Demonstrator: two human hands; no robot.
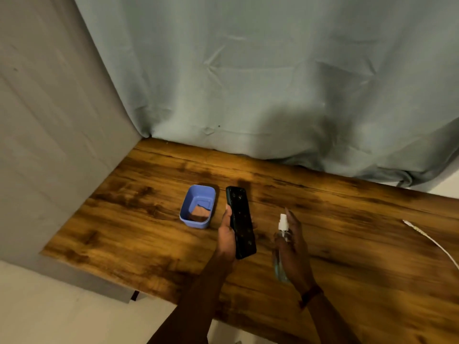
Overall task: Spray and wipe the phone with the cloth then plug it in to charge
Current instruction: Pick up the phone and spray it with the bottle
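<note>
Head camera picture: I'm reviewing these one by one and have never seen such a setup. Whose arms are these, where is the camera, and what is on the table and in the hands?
There is no machine here. A person wears one wide-angle camera on the head, looking forward and down, so the two arms coming in from the bottom are the person's own. The left hand holds a dark phone, speckled with what may be droplets. The right hand grips a clear spray bottle with a white nozzle. On the wooden table stands a blue tub with a reddish cloth inside. A white cable lies at the right edge. A grey-blue curtain hangs behind.
</note>
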